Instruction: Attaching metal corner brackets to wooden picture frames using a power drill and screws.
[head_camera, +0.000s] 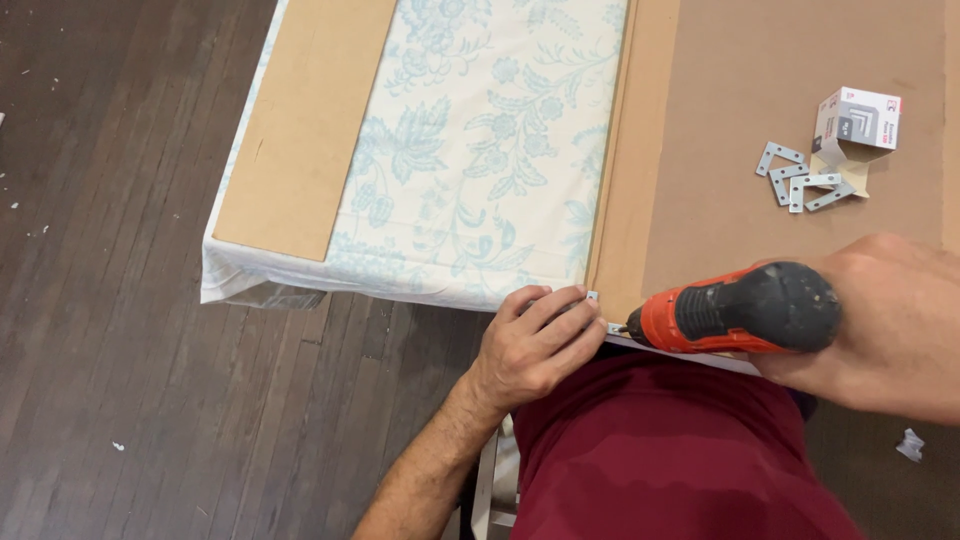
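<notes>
Nearest the camera: dark red garment across the lower frame, just below the board's near edge.

Landmark: the large brown hardboard panel lying flat at right.

Left hand rests at the panel's near left corner. Fingers pressed together and curled, tips bearing down on a small metal corner bracket, of which only a sliver shows past the fingertips. Thumb side not visible.

Right hand sits at the panel's near edge, right of the left hand. Fingers wrapped tight around the rear of an orange and black power screwdriver; individual fingertips hidden behind the tool body. Tool lies roughly level, nose pointing left, bit tip just beside the left fingers at the bracket. Actual contact of bit with bracket cannot be told.

Farther, on the panel's surface toward its right side: a loose cluster of flat metal corner brackets, several overlapping. Touching that cluster on its right, a small opened cardboard box, white and grey, flap down.

Left of the panel: pale cloth with blue floral print, running along the panel's left edge. Beyond that, at the cloth's far left, a narrower brown board strip lies on top of it.

Dark wood floor surrounds all, left of the cloth.
</notes>
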